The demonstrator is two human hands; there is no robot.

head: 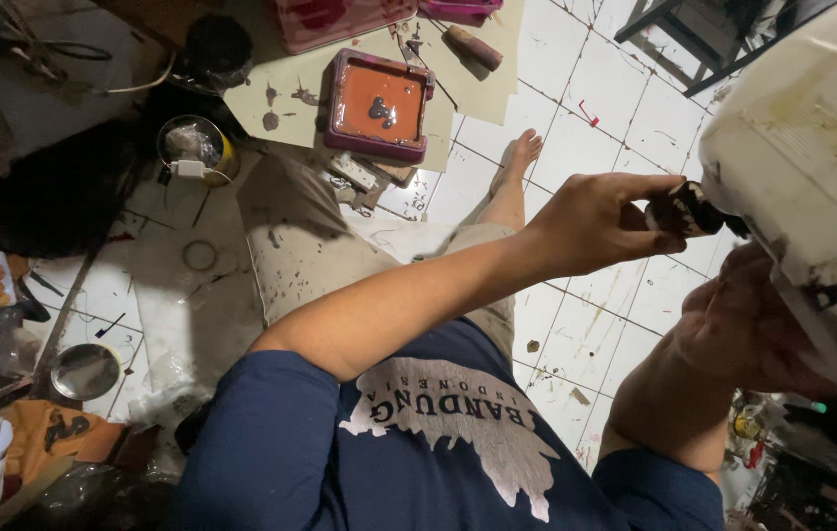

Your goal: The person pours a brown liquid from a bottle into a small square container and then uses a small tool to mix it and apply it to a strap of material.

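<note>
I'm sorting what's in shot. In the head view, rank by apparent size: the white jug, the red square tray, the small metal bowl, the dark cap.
1. White jug, though nearness to the camera inflates it.
2. Red square tray.
3. Small metal bowl.
4. Dark cap, pinched by the left hand.

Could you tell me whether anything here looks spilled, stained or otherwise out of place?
Yes: the large white container held up by the hands is smeared with yellowish stains, and the cardboard sheet under the red tray carries dark paint-like drips.

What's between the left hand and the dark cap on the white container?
Nothing: in the head view the left hand fingers pinch the dark cap directly at the white container.
</note>
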